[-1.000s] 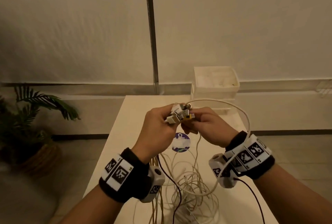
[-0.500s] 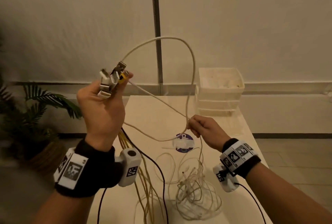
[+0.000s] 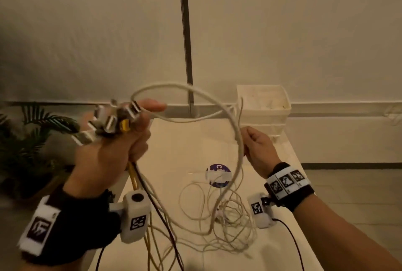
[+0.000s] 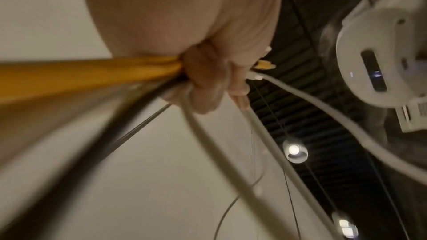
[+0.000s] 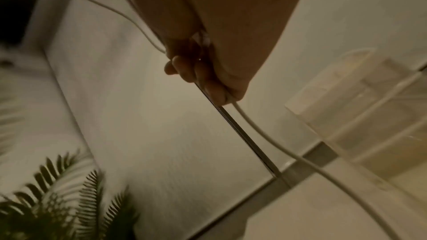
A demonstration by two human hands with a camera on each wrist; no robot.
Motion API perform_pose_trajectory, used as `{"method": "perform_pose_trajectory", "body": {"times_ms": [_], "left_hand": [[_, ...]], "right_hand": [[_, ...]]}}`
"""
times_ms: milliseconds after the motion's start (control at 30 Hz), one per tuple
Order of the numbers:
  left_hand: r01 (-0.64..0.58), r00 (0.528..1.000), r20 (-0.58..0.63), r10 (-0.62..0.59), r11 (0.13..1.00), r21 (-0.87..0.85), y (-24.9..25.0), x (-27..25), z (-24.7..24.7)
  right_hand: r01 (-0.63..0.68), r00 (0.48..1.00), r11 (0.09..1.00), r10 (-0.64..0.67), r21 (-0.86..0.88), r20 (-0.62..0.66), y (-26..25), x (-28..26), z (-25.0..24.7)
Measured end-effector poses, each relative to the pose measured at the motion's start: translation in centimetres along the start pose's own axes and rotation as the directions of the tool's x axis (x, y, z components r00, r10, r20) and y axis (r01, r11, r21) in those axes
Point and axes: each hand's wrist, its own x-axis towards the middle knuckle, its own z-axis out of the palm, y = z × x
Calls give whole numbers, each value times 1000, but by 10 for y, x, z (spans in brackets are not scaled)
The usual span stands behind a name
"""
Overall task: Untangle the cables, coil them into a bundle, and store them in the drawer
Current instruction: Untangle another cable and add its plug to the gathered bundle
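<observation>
My left hand [image 3: 121, 140] is raised at the left and grips a bunch of cable plugs [image 3: 113, 120], white and yellow, with the cords running down through the fist. In the left wrist view the fingers [image 4: 208, 87] curl round yellow cables [image 4: 92, 72], a dark one and white ones. A thick white cable [image 3: 217, 101] loops from that hand over to my right hand [image 3: 256, 146], which pinches it. The right wrist view shows the fingers [image 5: 208, 83] closed on the white cable [image 5: 254, 127]. Loose tangled cables [image 3: 226, 216] lie on the table [image 3: 174, 140] below.
A white stack of drawers [image 3: 264, 105] stands at the table's far right corner. A round purple sticker [image 3: 218, 175] lies mid-table. A potted plant [image 3: 32, 140] stands on the floor to the left. A dark vertical pole [image 3: 186, 42] runs up the wall behind.
The hands separated from a joint hold on the plugs. My left hand carried the plugs up and left. My right hand slid along the white cable and moved up and right, widening the loop.
</observation>
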Motion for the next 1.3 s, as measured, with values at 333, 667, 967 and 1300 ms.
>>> {"method": "perform_pose_trajectory", "body": {"times_ms": [333, 667, 967, 1300], "left_hand": [[377, 926, -6, -378, 921, 103, -44, 3, 26], [469, 865, 110, -489, 867, 169, -48, 0, 68], [285, 958, -29, -284, 954, 95, -24, 1, 42], [-107, 988, -106, 115, 991, 77, 23, 1, 29]], "right_hand": [[117, 875, 992, -123, 43, 468, -82, -13, -9], [402, 803, 865, -176, -299, 569, -104, -39, 16], [256, 891, 940, -140, -224, 432, -53, -31, 4], [11, 990, 970, 24, -242, 141, 38, -28, 5]]}}
